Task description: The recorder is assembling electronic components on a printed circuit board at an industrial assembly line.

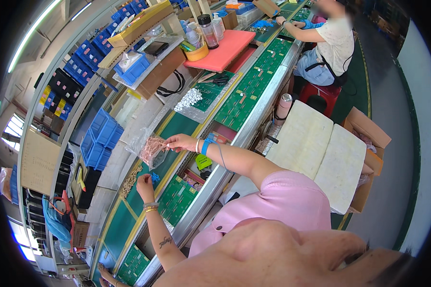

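Note:
My right hand [181, 143], with a blue wrist strap [206, 147], reaches to the side of a clear plastic bag [152, 154] of pinkish thin-leaded parts. Its fingers are pinched together at the bag; what lies between them is too small to make out. Nearer, my left hand [145, 188] has its fingertips closed together beside a small pile of blue parts [155, 178]. Whatever those fingers hold is hidden. A heap of tan parts [131, 182] lies just left of that hand. A green circuit board [176, 201] rests on the line below my hands.
More circuit boards [251, 88] run up the line. White parts [188, 99] and pliers [220, 80] lie beyond the bag. Blue bins [102, 136] stand left. A co-worker [328, 52] sits at far right; another person's hand [105, 273] shows lower left. A white foam-like slab [316, 148] lies right.

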{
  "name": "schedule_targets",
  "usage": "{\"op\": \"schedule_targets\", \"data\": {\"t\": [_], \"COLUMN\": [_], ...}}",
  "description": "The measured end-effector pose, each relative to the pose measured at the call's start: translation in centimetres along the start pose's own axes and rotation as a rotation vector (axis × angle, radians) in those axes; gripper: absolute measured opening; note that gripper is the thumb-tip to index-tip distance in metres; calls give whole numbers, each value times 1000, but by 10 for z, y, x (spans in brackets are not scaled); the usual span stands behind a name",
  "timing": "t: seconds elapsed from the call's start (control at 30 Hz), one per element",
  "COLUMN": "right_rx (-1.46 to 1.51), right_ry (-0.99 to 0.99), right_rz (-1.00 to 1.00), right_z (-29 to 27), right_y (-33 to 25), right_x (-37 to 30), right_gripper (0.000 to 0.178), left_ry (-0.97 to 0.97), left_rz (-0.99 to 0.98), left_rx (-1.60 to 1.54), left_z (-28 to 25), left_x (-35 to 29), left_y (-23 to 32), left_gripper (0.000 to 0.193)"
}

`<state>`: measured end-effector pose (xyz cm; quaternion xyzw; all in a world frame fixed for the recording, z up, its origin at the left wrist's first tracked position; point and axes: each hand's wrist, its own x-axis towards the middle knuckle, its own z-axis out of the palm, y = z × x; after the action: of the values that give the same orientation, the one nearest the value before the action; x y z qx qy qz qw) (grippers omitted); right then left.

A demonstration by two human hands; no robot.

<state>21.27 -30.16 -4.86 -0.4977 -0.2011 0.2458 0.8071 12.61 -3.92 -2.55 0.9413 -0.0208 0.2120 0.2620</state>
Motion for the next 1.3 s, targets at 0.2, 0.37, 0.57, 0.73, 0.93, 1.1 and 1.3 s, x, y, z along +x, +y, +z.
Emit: {"op": "schedule_targets", "data": {"t": [0.2, 0.37, 0.57, 0.73, 0.93, 1.1, 1.3], "right_rx": [-12, -14, -14, -6, -11, -7, -5], "right_ry": [7, 2, 16, 7, 0, -2, -2], "right_rz": [18, 15, 28, 21, 9, 5, 15], "right_z": [3, 1, 1, 2, 0, 0, 0], "right_y": [-2, -1, -1, -3, -1, 0, -1], "right_x": [-2, -1, -2, -3, 0, -1, -1], "right_gripper": [22, 24, 24, 22, 21, 21, 23], "left_ry": [15, 7, -4, 18, 1, -23, 46], "left_rz": [-19, 84, -8, -6, -10, -29, 23], "left_rx": [-2, 18, 0, -3, -4, 10, -19], "left_z": [-2, -3, -1, 0, 1, 0, 2], "left_x": [-2, -3, -3, -3, -3, -4, -5], "left_y": [0, -2, -4, -3, -6, -2, -4], "left_gripper": [7, 10, 9, 7, 9, 10, 11]}}
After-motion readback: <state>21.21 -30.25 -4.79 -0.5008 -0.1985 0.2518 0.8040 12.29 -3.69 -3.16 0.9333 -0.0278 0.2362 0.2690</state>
